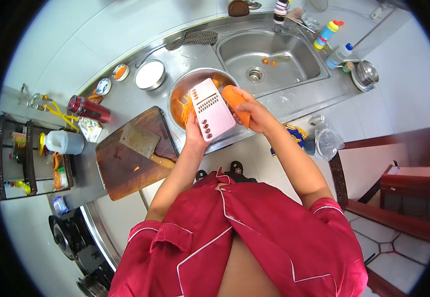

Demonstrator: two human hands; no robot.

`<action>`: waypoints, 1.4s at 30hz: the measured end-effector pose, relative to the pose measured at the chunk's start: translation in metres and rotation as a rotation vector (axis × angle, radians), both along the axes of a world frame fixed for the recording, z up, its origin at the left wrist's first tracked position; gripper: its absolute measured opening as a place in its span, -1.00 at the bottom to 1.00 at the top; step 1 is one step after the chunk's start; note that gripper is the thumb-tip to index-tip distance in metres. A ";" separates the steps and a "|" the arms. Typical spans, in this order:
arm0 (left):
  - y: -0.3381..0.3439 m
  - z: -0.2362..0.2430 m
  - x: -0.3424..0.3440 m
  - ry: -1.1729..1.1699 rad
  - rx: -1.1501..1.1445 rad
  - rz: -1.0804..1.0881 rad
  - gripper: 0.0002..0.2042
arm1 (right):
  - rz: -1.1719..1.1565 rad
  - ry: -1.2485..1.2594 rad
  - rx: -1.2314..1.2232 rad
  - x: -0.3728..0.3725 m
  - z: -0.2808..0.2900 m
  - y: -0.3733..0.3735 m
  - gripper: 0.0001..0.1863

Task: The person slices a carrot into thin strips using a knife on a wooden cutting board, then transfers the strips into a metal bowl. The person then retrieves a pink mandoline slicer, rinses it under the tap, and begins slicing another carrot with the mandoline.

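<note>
My left hand (195,132) grips the lower edge of a pale pink flat grater (211,108) and holds it tilted over a steel bowl (181,88). Orange carrot shreds (182,107) lie in that bowl. My right hand (254,113) holds a carrot (236,101) pressed against the grater's right side, near the slots.
A wooden cutting board (126,161) with a cleaver (143,142) lies left of the bowl. Behind is a steel sink (269,54) with small carrot pieces. A white lidded dish (149,74), a red bottle (88,109), a striped cloth (195,37) and soap bottles (328,32) stand around the counter.
</note>
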State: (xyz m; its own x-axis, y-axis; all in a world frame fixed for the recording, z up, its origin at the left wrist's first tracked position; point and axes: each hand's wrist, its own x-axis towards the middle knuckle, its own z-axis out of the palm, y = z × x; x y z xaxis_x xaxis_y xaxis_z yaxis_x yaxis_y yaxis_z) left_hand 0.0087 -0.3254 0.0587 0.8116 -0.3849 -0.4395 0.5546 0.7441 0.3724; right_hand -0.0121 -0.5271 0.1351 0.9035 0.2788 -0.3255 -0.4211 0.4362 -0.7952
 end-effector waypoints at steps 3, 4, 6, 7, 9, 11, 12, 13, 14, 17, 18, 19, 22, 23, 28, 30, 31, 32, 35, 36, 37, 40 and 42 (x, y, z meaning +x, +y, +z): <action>-0.011 0.012 -0.006 0.080 -0.297 0.123 -0.51 | -0.104 -0.073 -0.191 0.004 -0.010 0.014 -0.14; -0.012 0.017 -0.010 0.067 -0.302 0.113 -0.50 | -0.137 -0.090 -0.259 0.004 -0.016 0.017 -0.12; -0.018 0.030 -0.016 0.045 -0.320 0.085 -0.47 | -0.081 -0.146 -0.356 0.003 -0.017 0.011 -0.06; -0.018 0.026 -0.017 0.018 -0.350 0.046 -0.42 | -0.063 -0.169 -0.397 0.002 -0.018 0.008 -0.05; -0.015 0.017 -0.017 0.016 -0.277 0.058 -0.39 | -0.012 -0.169 -0.456 -0.002 -0.019 0.005 -0.07; -0.012 0.003 -0.017 0.005 -0.237 0.064 -0.37 | 0.039 -0.185 -0.520 -0.005 -0.016 0.001 -0.10; -0.010 -0.004 -0.018 0.002 -0.215 0.067 -0.35 | 0.057 -0.222 -0.561 -0.006 -0.018 0.000 -0.12; -0.009 -0.008 -0.018 0.001 -0.203 0.069 -0.35 | 0.062 -0.322 -0.625 -0.007 -0.027 -0.001 -0.14; -0.004 -0.019 -0.018 -0.026 -0.279 0.063 -0.36 | 0.070 -0.427 -0.684 -0.008 -0.030 0.001 -0.17; -0.003 -0.028 -0.020 -0.033 -0.367 0.059 -0.37 | 0.073 -0.571 -0.903 -0.013 -0.026 0.005 -0.21; -0.005 -0.027 -0.021 -0.010 -0.355 0.071 -0.37 | 0.057 -0.555 -0.970 -0.015 -0.023 0.007 -0.22; -0.010 -0.020 -0.023 0.012 -0.348 0.083 -0.37 | 0.041 -0.537 -1.041 -0.017 -0.018 0.010 -0.22; -0.013 -0.005 -0.025 0.013 -0.437 0.072 -0.36 | 0.079 -0.439 -1.119 -0.019 0.003 0.019 -0.24; -0.013 0.001 -0.026 0.005 -0.440 0.056 -0.36 | 0.106 -0.399 -1.126 -0.019 0.008 0.022 -0.24; -0.004 0.024 -0.032 0.000 -0.480 -0.010 -0.35 | 0.046 -0.454 -1.274 -0.013 -0.006 0.045 -0.24; 0.004 0.023 -0.032 -0.008 -0.502 -0.031 -0.33 | 0.074 -0.436 -1.394 -0.010 -0.001 0.053 -0.23; 0.007 0.020 -0.034 -0.021 -0.574 -0.054 -0.35 | 0.081 -0.435 -1.427 -0.010 0.001 0.058 -0.23; 0.009 0.017 -0.034 -0.016 -0.620 -0.049 -0.35 | 0.089 -0.434 -1.460 -0.010 0.004 0.063 -0.22; 0.010 0.012 -0.037 0.021 -0.687 -0.038 -0.28 | 0.081 -0.420 -1.492 -0.016 0.018 0.077 -0.21; 0.012 0.011 -0.041 0.002 -0.706 -0.037 -0.28 | 0.102 -0.406 -1.523 -0.019 0.021 0.080 -0.21; 0.014 0.012 -0.044 -0.019 -0.719 -0.043 -0.28 | 0.113 -0.391 -1.549 -0.023 0.024 0.084 -0.21; 0.016 0.016 -0.042 -0.034 -0.717 -0.017 -0.24 | 0.108 -0.364 -1.610 -0.026 0.028 0.089 -0.22; 0.018 0.019 -0.041 -0.021 -0.727 -0.005 -0.22 | 0.102 -0.344 -1.649 -0.030 0.032 0.094 -0.22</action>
